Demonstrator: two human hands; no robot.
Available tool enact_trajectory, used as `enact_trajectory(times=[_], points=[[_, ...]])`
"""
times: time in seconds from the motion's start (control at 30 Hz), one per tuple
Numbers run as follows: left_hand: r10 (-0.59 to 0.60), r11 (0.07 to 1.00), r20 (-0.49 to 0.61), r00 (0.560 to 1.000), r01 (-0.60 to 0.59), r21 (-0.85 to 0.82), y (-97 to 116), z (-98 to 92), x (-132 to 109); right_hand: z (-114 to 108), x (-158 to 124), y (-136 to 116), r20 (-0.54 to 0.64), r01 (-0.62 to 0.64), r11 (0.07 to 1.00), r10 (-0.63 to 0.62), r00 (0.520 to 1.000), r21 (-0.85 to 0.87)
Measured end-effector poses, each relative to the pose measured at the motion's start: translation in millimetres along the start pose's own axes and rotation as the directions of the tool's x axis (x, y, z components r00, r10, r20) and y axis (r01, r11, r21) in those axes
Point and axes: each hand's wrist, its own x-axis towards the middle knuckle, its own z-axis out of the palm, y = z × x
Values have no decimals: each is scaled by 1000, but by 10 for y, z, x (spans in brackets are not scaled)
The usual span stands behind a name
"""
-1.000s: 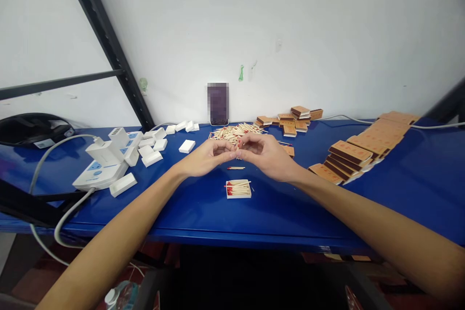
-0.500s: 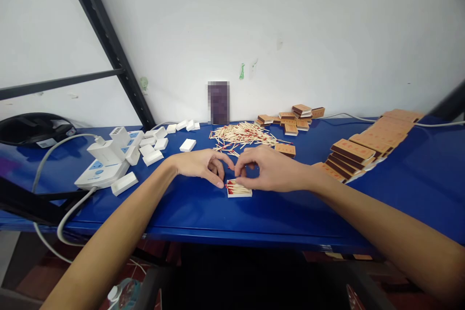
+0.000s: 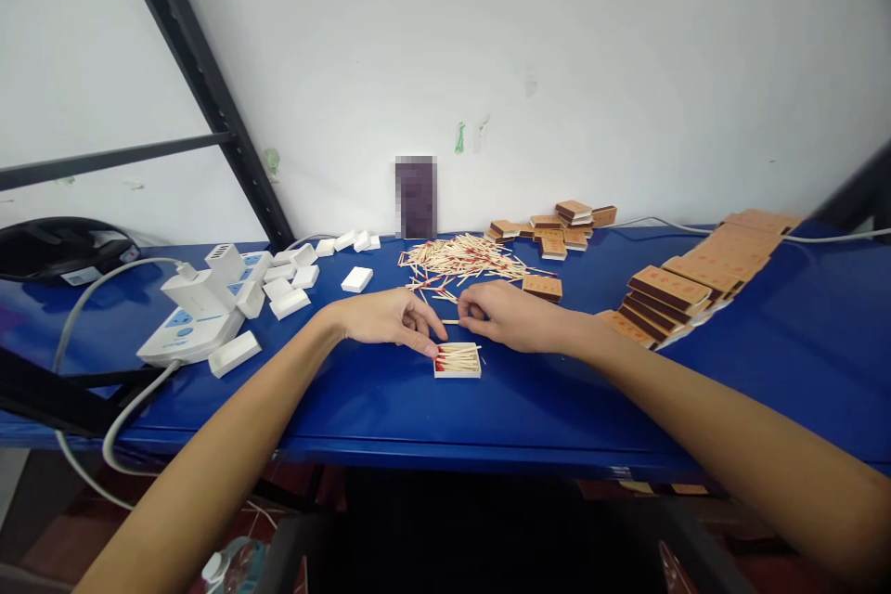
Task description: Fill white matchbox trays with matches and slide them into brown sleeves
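A small white tray (image 3: 458,374) filled with red-tipped matches lies on the blue table. My left hand (image 3: 396,319) is at its left side, fingers curled apart, thumb tip at the tray's upper left corner and holding nothing visible. Behind the tray my right hand (image 3: 497,313) pinches the right end of a single match (image 3: 451,322) with thumb and fingers. Beyond both hands spreads a loose pile of matches (image 3: 466,258). An orange matchbox (image 3: 542,288) lies just behind my right hand.
White empty trays (image 3: 289,303) and a power strip (image 3: 191,334) with chargers and cables are on the left. Orange matchboxes (image 3: 553,246) are stacked at the back, with a long row of them (image 3: 668,288) on the right. A black rack post (image 3: 223,111) rises at the back left.
My right hand has moved back from over the tray, uncovering its matches, and now has a single match between its fingers. My left hand has stayed beside the tray.
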Motion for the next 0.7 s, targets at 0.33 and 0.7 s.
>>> enact_trajectory(times=[0.33, 0.7], points=[[-6, 995, -68, 998, 13, 100, 34, 85, 46, -89, -42, 8, 99, -70, 996, 76, 992, -64], [12, 988, -134, 991, 9, 152, 131, 166, 47, -75, -45, 35, 120, -110, 976, 134, 984, -189]])
